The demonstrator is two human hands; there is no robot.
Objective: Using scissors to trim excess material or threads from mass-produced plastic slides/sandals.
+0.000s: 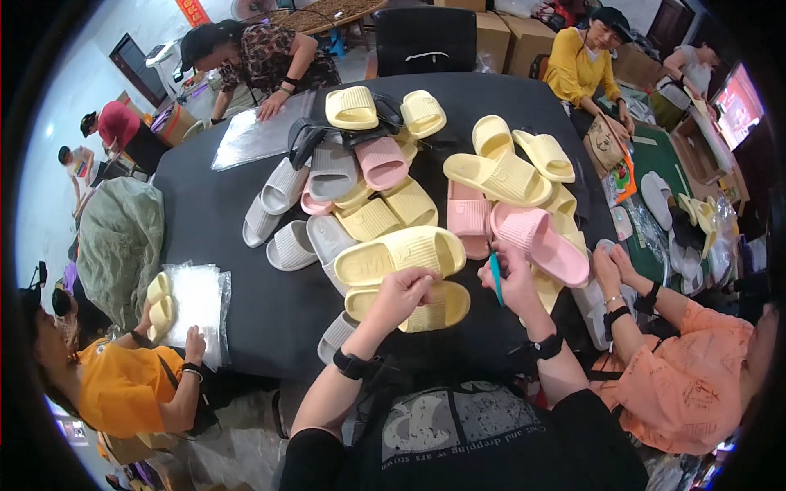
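Two pale yellow slide slippers lie side by side before me, the farther slipper (397,255) with its sole edge toward the left and the nearer slipper (453,307) partly under my hand. My left hand (401,299) is closed over them, thumb and fingers pinched together; what they grip, if anything, is too small to make out. My right hand (517,278) closes around a slim teal tool (495,278) with a dark tip, perhaps small snips. Just beyond it lie a pink slipper (544,245) and another pink slipper (469,217). Both my wrists wear dark bands.
A black-covered table (209,213) carries heaped yellow, pink and grey slippers (333,168). Clear plastic bags (258,135) lie at the far left, more bags (196,311) at the near left. Co-workers sit on both sides; one at left holds yellow slippers (160,307). A black chair (426,41) stands beyond.
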